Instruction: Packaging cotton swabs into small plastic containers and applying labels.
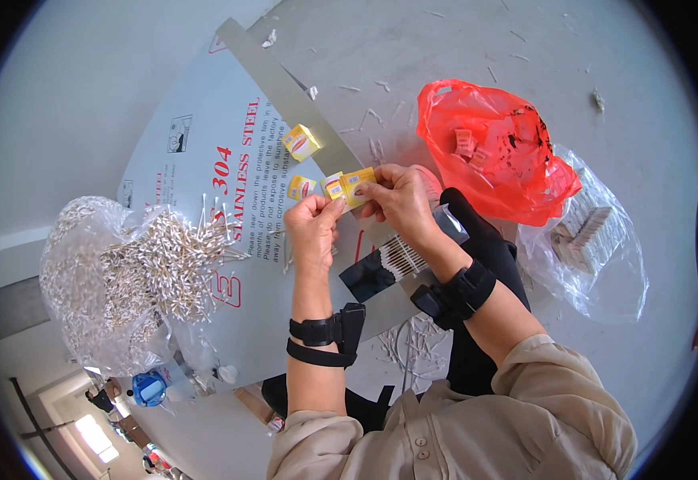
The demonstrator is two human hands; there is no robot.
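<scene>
Between my two hands is a small yellow and white cardboard box (357,178). Its left end is pinched by the thumb and fingers of my left hand (315,230). My right hand (405,200) is closed on its right end, with the fingertips partly hidden behind it. Close to my left hand, a second yellow box (300,188) lies on the film-covered table (193,172). Farther back sits a third yellow box (302,142). Below my hands, a black tray-like holder (362,277) carries a row of thin sticks, partly covered by my right forearm.
At the left, a clear bag (85,264) spills a heap of cotton swabs (157,264). A red plastic bag (477,104) with small boxes and a clear bag (621,272) of white packs stand right. Below them is a blue container (148,389) beside the swab bag.
</scene>
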